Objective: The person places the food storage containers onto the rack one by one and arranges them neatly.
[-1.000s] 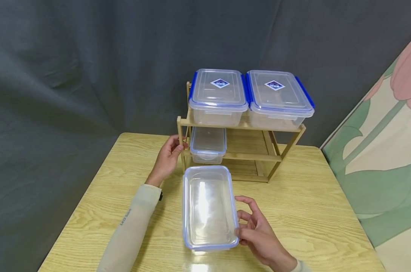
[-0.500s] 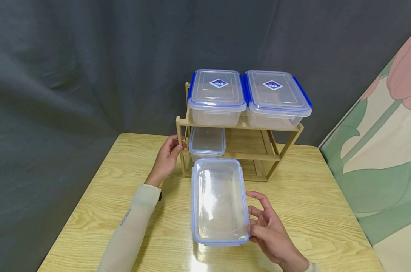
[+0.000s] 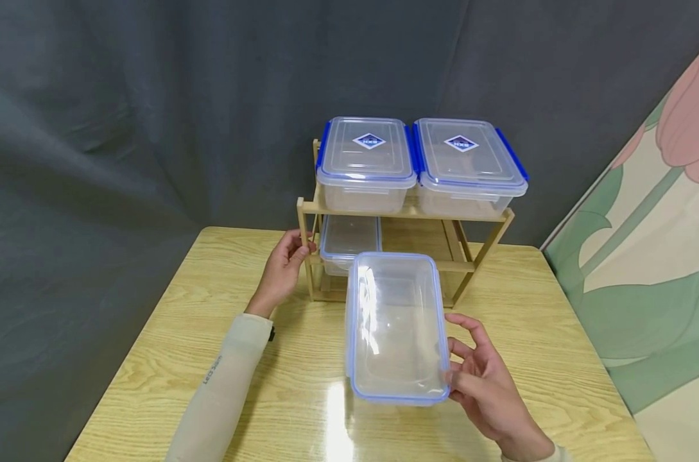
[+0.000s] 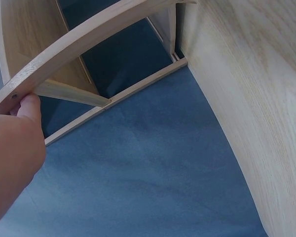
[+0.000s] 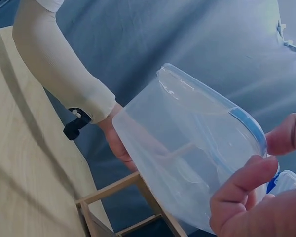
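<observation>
My right hand pinches the right edge of a clear plastic food container with a light blue rim. It hangs tilted above the table, in front of the wooden rack. The right wrist view shows thumb and fingers on the rim of this container. My left hand holds the rack's left front post, and the left wrist view has its thumb against the wood. A similar container stands at the left of the middle shelf, partly hidden by the held one.
Two larger lidded containers with dark blue clips, the left one and the right one, stand side by side on the top shelf. The wooden table ends at a dark curtain. A floral cloth hangs at right.
My right hand has carried the container to the right and up toward the rack, where it now covers more of the lower shelves. The left hand has stayed on the post.
</observation>
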The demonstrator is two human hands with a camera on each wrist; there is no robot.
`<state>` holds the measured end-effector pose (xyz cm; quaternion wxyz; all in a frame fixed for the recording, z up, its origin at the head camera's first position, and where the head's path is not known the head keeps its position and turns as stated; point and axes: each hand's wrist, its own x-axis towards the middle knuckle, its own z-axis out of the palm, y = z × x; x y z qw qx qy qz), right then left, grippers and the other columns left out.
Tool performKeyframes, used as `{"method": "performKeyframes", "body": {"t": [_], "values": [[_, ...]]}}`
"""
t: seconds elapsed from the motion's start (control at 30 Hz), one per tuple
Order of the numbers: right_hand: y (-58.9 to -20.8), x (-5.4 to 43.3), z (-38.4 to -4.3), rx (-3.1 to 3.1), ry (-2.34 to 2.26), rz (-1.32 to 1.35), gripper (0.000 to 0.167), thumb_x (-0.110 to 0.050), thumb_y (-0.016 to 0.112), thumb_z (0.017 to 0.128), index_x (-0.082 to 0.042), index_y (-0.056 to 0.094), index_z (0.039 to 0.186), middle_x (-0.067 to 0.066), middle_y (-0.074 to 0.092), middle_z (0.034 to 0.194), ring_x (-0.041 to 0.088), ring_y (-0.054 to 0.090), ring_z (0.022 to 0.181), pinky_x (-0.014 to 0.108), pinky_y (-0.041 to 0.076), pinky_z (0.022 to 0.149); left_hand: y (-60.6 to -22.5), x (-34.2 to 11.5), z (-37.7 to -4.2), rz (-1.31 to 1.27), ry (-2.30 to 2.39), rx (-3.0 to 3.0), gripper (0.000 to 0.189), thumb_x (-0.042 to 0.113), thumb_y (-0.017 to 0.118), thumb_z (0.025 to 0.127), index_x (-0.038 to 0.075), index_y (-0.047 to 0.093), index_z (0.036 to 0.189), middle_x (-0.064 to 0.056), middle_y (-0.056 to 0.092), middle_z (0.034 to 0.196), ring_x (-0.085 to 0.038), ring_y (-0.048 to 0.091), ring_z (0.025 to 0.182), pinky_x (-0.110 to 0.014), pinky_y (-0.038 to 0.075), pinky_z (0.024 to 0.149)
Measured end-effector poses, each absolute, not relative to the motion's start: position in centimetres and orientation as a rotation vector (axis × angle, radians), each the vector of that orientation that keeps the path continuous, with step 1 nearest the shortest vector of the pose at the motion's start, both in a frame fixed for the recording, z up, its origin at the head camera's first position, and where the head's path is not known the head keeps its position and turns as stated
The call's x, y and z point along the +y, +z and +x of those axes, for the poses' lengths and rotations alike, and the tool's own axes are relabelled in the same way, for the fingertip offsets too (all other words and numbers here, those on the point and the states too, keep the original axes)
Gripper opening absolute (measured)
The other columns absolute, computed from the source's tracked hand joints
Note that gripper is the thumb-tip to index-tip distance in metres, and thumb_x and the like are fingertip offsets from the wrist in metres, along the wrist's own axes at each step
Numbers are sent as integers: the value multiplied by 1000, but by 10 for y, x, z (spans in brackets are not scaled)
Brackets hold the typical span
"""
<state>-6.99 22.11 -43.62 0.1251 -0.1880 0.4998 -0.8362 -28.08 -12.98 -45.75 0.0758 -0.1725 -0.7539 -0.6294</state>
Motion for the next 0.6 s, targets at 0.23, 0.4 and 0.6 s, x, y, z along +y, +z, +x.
{"method": "performKeyframes", "body": {"t": [0.23, 0.4, 0.6], "values": [[-429, 228, -69, 1467, -2458, -559, 87, 28, 36, 86, -23, 34, 156, 2, 67, 122, 18, 76, 95, 32, 64, 71, -458, -130, -280, -520, -1864, -2264, 32, 14, 48, 112, 1, 55, 141, -17, 68, 121, -24, 63, 115, -46, 51, 107], [-423, 233, -68, 1473, -2503, -543, 85, 31, 35, 85, -18, 34, 155, 5, 67, 121, 17, 77, 89, 26, 61, 64, -459, -131, -281, -515, -1863, -2264, 33, 14, 48, 113, -1, 54, 142, -18, 68, 122, -20, 64, 114, -44, 52, 107], [-424, 244, -69, 1489, -2529, -589, 87, 32, 29, 84, -16, 32, 157, 8, 67, 127, 19, 77, 92, 29, 64, 67, -459, -130, -281, -517, -1880, -2255, 30, 14, 49, 112, 4, 57, 140, -19, 68, 122, -27, 63, 116, -53, 51, 107]]}}
